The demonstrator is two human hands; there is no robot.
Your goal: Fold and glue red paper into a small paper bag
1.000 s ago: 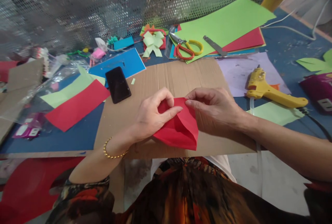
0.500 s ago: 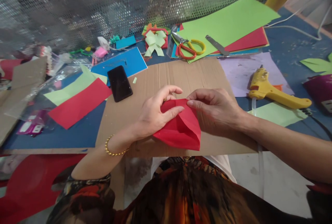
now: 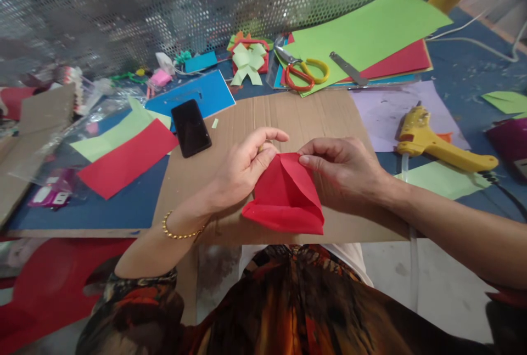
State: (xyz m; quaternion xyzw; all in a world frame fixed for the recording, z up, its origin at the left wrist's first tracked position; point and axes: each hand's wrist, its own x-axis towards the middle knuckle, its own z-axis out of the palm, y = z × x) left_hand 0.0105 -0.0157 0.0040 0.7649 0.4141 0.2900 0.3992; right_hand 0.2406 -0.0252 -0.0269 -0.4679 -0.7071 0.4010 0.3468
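Note:
A folded red paper piece (image 3: 284, 196) is held above the brown cardboard (image 3: 263, 116), its top edge between my two hands and its wider, folded end toward my body. My left hand (image 3: 251, 165) grips the top left corner with the thumb on the paper, its index finger stretched out above. With thumb and index finger, my right hand (image 3: 337, 163) pinches the top right corner. The fingers behind the paper are partly hidden.
A black phone (image 3: 191, 128) and red strip (image 3: 127, 158) lie left. Scissors (image 3: 302, 69) and a metal strip (image 3: 349, 69) rest on green sheets (image 3: 370, 26) behind. A yellow glue gun (image 3: 444, 144) lies right, on purple paper (image 3: 411, 108).
My left thumb has moved left and back to the paper's top left corner, showing more of its face. The paper has turned slightly and its folded end has shifted a little right.

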